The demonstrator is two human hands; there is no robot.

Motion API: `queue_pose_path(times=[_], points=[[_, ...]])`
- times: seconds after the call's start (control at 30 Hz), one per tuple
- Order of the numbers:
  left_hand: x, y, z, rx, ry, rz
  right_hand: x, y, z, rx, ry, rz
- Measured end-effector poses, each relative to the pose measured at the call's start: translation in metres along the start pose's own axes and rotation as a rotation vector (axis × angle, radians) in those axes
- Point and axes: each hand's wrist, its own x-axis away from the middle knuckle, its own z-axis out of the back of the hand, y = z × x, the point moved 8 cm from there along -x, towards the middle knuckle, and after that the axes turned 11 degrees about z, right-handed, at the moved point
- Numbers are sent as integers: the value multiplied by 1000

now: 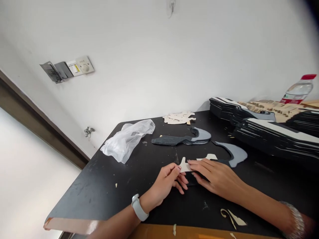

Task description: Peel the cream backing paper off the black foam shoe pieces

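Observation:
My left hand [167, 183] pinches the near end of a cream backing strip [184, 165] on a dark curved cut-out piece [233, 154] lying on the black table [104, 186]. My right hand [216, 176] lies flat on that piece, fingers stretched and pressed down beside the strip. A white watch sits on my left wrist, a bracelet on the right.
A crumpled clear plastic bag [128, 139] lies at the left. A small stack of dark cut-outs [183, 138] and a pile of cream scraps [178, 118] sit behind. Tall stacks of dark pieces [269, 129] and a water bottle [297, 89] fill the right. Peeled scraps [233, 217] lie near the front edge.

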Motion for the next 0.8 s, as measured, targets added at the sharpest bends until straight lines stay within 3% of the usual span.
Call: queue_pose_path(times=[0.2, 0.37, 0.6, 0.8], points=[[-4, 3, 1, -139, 17, -30, -4, 5, -19, -530, -171, -259], [2, 12, -8, -294, 45, -172, -8, -7, -21, -840, -173, -341], [14, 27, -27, -816, 110, -489, -12, -10, -18, -918, -96, -341], [9, 23, -21, -950, 236, -459, -11, -11, -20, -935, -107, -321]])
